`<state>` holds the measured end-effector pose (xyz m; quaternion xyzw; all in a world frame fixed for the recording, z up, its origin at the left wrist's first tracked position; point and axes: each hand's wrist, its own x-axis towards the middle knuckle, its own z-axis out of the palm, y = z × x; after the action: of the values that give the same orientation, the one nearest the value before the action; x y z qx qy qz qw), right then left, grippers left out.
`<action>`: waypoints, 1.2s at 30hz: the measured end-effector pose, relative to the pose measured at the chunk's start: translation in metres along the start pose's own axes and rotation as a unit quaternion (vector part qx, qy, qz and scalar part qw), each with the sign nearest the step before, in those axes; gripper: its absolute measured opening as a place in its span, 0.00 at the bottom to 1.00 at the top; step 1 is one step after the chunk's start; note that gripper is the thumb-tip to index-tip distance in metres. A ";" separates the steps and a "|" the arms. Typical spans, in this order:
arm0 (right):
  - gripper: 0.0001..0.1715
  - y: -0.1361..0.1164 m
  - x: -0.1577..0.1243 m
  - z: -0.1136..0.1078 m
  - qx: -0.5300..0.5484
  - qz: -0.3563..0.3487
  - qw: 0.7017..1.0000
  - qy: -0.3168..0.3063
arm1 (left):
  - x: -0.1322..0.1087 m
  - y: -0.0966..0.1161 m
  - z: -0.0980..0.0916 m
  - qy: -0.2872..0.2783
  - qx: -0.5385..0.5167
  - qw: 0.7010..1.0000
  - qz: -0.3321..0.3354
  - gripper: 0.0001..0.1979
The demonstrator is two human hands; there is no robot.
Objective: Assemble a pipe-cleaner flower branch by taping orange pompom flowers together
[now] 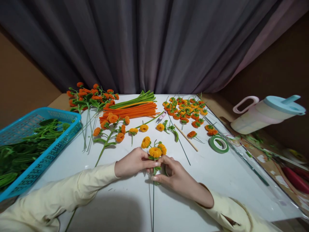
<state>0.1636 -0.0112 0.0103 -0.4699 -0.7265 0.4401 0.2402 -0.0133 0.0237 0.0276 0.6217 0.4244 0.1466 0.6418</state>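
At far left on the white table point(217, 180), a blue basket point(55, 141) holds green leaves point(24, 151). Just beside it lie finished orange sprays point(89, 96) and a bundle of orange and green pipe cleaners point(130, 109). At centre front, the left hand point(131, 162) has its fingertips pinched on the base of a yellow-orange flower point(154, 152). The right hand point(177, 177), fingers curled close, grips the wire stem point(153, 199) just under the head; the stem runs toward the near edge. Further right: small snips point(161, 117), a wooden stick point(185, 137), loose orange flowers point(185, 109), a green tape roll point(219, 144) and a lidded pitcher point(263, 114).
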 end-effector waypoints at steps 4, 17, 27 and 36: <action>0.17 0.002 0.000 0.004 0.068 0.019 0.997 -0.013 | 0.001 0.001 -0.002 -0.016 0.005 1.000 -0.004 0.18; 0.11 -0.005 0.000 -0.006 0.195 0.026 0.978 -0.067 | 0.000 0.000 -0.001 -0.023 -0.018 0.999 -0.031 0.16; 0.07 -0.001 -0.003 -0.009 0.063 -0.022 0.996 -0.060 | 0.001 -0.007 0.004 -0.009 -0.106 0.993 -0.058 0.18; 0.12 -0.002 -0.009 -0.005 -0.226 -0.175 0.955 0.076 | -0.003 -0.010 0.008 0.022 -0.080 0.995 -0.056 0.19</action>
<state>0.1705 -0.0179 0.0153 -0.4098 -0.8574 0.1782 0.2551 -0.0127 0.0149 0.0185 0.5404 0.4593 0.1575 0.6872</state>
